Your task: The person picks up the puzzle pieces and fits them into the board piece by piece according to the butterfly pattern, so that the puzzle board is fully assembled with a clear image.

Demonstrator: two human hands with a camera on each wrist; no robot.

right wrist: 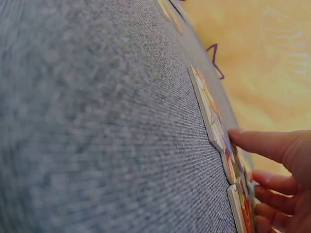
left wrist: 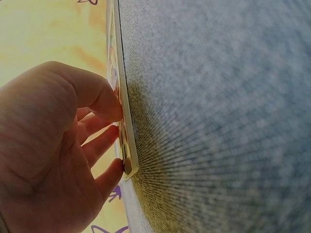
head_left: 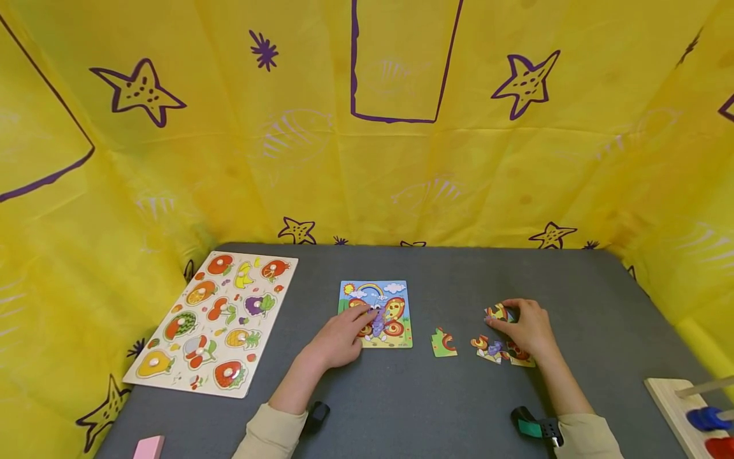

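The left hand is loosely spread, its fingers slightly bent and their tips touching a small square board printed with a purple-bodied, red-winged butterfly, which lies flat on the dark grey cloth-like tabletop. That hand covers part of the board's left side.

The right hand is partly closed, thumb apart from the bent fingers, at a thin multicoloured jigsaw piece that it partly hides; whether it grips the piece or only touches it, I cannot tell. Just below lie several red, purple and white jigsaw pieces, close together and partly behind the hand. A green jigsaw piece with a red curve lies apart, between them and the butterfly board.

To the left rests a large pale fruit-puzzle board with knobs. A pink block sits at the near left; a pale wooden frame with rods and blue and red beads stands at the near right. Yellow starfish-patterned cloth hangs behind the table.
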